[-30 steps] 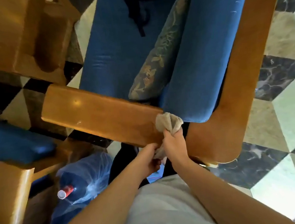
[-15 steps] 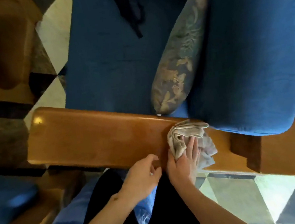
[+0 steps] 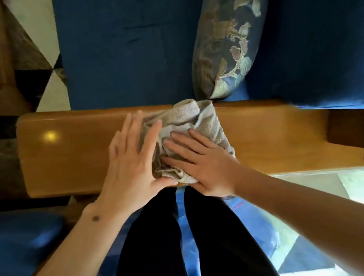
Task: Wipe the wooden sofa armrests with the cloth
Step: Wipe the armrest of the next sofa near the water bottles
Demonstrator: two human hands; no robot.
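A long wooden sofa armrest [image 3: 69, 155] runs left to right across the middle of the view. On its middle lies a crumpled beige cloth [image 3: 199, 120]. My right hand [image 3: 201, 160] lies flat on the cloth's near right part, fingers stretched and pressing it onto the wood. My left hand [image 3: 132, 164] is spread flat beside it, palm on the wood, fingertips over the cloth's left edge and thumb along its near edge. The hands hide the cloth's near side.
Beyond the armrest are the blue seat cushion [image 3: 125, 44], a floral throw pillow [image 3: 226, 39] and a blue back cushion [image 3: 314, 36]. Another blue-cushioned wooden seat [image 3: 18, 245] is at lower left. My dark-trousered legs [image 3: 157, 249] stand on a blue sheet over the tiled floor.
The view has closed in on the armrest. My right hand went from bunching the cloth to pressing it flat, shifted left along the wood. My left hand rose from the armrest's edge onto its top.
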